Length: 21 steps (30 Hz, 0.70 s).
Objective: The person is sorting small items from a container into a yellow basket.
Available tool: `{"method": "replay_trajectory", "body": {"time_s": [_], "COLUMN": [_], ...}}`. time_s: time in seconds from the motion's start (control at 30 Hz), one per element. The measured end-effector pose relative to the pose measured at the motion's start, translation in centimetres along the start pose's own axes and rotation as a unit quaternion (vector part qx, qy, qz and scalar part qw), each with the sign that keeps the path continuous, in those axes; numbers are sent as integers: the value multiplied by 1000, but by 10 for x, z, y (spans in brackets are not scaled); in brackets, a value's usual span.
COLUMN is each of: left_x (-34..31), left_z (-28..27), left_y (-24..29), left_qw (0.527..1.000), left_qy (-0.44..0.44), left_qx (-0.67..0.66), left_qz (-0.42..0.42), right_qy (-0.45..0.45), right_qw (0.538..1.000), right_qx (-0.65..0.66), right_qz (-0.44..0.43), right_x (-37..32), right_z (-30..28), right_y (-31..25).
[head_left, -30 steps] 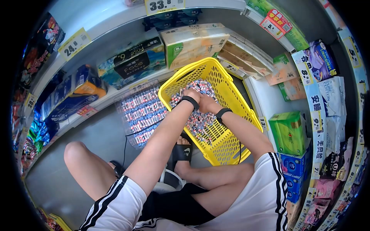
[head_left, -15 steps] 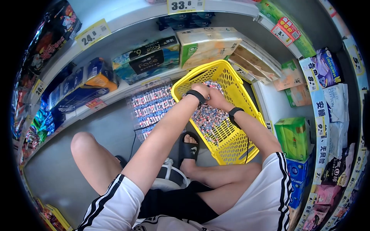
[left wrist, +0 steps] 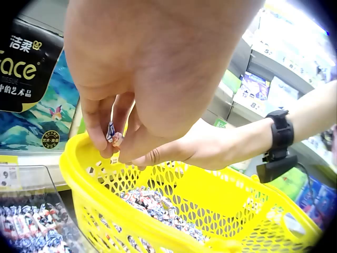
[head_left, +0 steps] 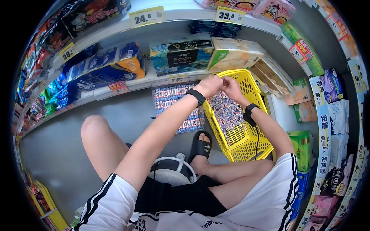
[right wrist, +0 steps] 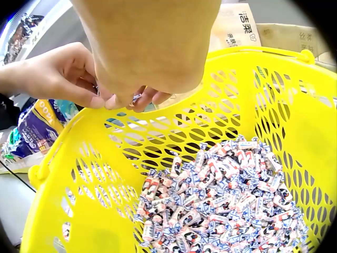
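Over the far left rim of the yellow shopping basket (head_left: 231, 154), both hands meet at their fingertips. My left hand (head_left: 210, 85) pinches a small wrapped candy (left wrist: 114, 138) with a blue-and-white twisted end, seen in the left wrist view. Thumb and fingers of my right hand (head_left: 232, 89) come together beside it, holding a twist of blue-and-white wrapper (right wrist: 137, 98) in the right wrist view. Below, a heap of the same candies (right wrist: 221, 200) covers the far part of the basket floor. The clear tray (head_left: 179, 104) left of the basket carries candies laid in rows.
Shelves with tissue packs (head_left: 181, 57) curve behind the basket, and more packaged goods (head_left: 300, 150) line the right side. Beside the basket's near left is a sandalled foot (head_left: 201, 148). A white-and-black round object (head_left: 173, 169) sits between the legs.
Both hands have risen from inside the basket to its left rim, and their fingertips have drawn apart from the earlier overlap. The head view has shifted, so the basket appears farther right.
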<state>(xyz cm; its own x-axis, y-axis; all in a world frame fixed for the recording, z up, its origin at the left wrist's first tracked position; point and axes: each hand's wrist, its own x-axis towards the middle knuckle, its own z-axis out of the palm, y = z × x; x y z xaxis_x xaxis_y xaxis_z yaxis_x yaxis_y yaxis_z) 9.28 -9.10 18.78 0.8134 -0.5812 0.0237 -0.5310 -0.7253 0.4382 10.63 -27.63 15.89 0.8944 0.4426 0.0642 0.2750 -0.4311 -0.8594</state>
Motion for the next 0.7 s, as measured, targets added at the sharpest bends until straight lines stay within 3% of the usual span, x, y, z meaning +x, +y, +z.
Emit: {"method": "replay_trajectory", "body": {"time_s": [0.1,0.23,0.37,0.43,0.53,0.7], "left_x": [-18,-44,-69,-87,-120,-152], "left_z": [-6,-24,-21,-36,-41,-24], "left_y": [-10,-21,-42,-43,-50,-71], "left_qw": [996,994,977,983,954,945], "left_qy": [77,84,179,142,231,239], "left_qx": [-44,-72,-113,-117,-184,-205], "left_qz": [11,-22,-7,-21,-41,-88], "right_qy": [-12,-14,-19,-43,-66,-125], "right_qw": [999,999,994,992,987,981], "right_qx": [-40,-47,-97,-106,-116,-125], "right_qz": [6,-21,-47,-50,-87,-77], "right_x": [3,11,21,27,38,41], "right_z": [10,28,38,46,70,93], "right_y": [-19,-40,-69,-85,-94,-120]}}
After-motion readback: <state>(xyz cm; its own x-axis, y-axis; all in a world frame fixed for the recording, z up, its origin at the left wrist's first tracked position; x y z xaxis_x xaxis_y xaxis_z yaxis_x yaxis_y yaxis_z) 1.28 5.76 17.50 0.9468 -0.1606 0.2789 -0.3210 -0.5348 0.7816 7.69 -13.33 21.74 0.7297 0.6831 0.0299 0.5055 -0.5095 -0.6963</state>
